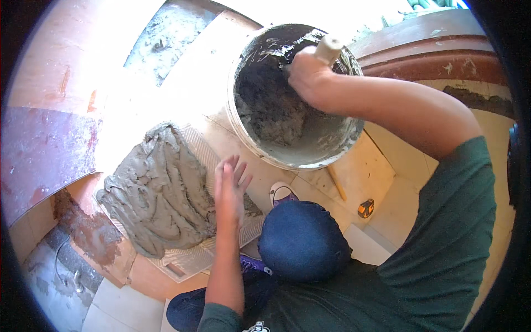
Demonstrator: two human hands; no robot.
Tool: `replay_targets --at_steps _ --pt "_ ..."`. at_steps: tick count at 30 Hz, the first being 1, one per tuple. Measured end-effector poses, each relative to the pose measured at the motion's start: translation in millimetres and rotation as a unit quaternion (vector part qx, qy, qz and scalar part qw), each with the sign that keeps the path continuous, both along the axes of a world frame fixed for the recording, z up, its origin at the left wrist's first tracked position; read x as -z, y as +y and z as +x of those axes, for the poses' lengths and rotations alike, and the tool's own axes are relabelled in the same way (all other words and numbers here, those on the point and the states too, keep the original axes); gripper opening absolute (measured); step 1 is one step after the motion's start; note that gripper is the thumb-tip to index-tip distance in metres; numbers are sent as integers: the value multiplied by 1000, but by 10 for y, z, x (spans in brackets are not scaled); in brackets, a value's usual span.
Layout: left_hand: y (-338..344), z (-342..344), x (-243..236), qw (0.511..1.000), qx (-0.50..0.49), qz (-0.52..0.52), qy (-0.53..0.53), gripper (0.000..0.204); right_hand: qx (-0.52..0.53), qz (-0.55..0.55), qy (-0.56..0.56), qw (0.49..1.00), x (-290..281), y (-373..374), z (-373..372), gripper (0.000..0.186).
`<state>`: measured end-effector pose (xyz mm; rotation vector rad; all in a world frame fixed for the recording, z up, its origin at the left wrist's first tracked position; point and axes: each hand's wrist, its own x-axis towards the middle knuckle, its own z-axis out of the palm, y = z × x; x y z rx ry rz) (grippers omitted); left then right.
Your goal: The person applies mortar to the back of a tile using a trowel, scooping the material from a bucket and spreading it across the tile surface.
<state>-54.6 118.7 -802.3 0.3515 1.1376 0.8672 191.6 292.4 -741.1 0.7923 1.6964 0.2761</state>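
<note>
My right hand [310,77] is wrapped round a trowel, whose pale, mortar-smeared handle [329,48] sticks up above the fist. It reaches inside a large white bucket [237,124], and the blade is mostly hidden there. Wet grey mortar [265,105] coats the bucket's bottom and walls. Lower and to the left, my left hand [230,185] hovers with its fingers spread and nothing in it. Just left of that hand, a thick ridged layer of mortar [160,191] covers most of a tile [202,149] with a grooved back.
My bent knee [303,240] and a purple sneaker [283,193] are close to the bucket. An orange-and-black object [365,208] and a wooden stick [336,182] lie on the floor to the right. A brown curved ledge [442,55] runs behind my right arm.
</note>
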Motion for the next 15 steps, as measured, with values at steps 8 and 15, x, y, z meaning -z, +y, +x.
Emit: replay_targets --at_steps 8,15 --pt "419 240 -270 993 46 15 -111 57 48 -89 177 979 -126 -149 80 16" --pt "380 323 -275 994 49 25 -98 51 224 -128 186 948 -309 -160 -99 31"
